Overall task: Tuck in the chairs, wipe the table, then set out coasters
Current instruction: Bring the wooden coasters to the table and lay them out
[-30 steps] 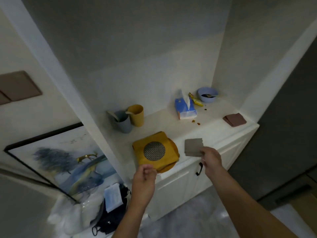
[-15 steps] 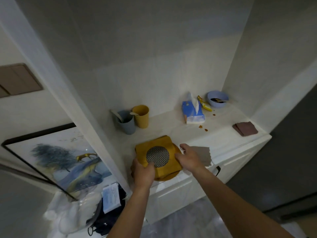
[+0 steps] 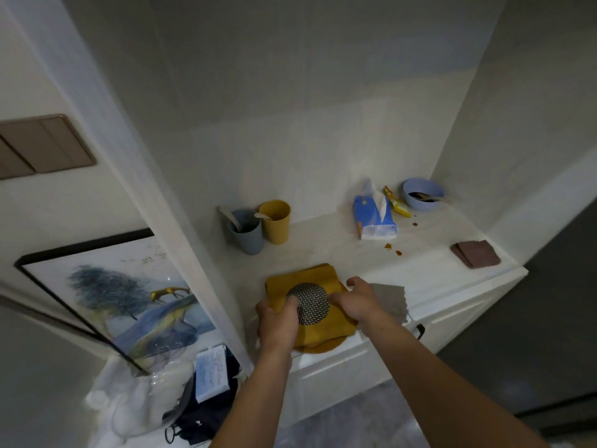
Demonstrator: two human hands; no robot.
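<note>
**Countertop [image 3: 326,247] of a white cabinet set in a wall niche, head view.** At its front edge, left of centre, we find one yellow square mat [image 3: 302,279] lying flat. Its sides are skewed to that edge, so one corner points toward the back wall; with equal sides it shows no long axis. It lies on one yellow round mat [image 3: 324,345], whose rim shows at the front edge, and it carries one round mesh coaster [image 3: 310,303] at its middle. Two maroon square coasters [image 3: 476,253] lie stacked at the front right corner, well apart from the mats.

Both forearms reach in from below. The left hand [image 3: 277,321] grips the square mat's near left side, thumb laid on the mesh coaster, fingers hidden beneath. The right hand [image 3: 358,302] is at the mat's right side, thumb raised and fingers curled, over one grey cloth [image 3: 391,300]; what it clamps, if anything, we cannot tell.

Along the back edge we count two touching cups, a grey cup [image 3: 247,234] and a yellow cup [image 3: 276,221], with one spoon in each, then one blue tissue pack [image 3: 374,218] and one blue bowl [image 3: 422,195]
</note>
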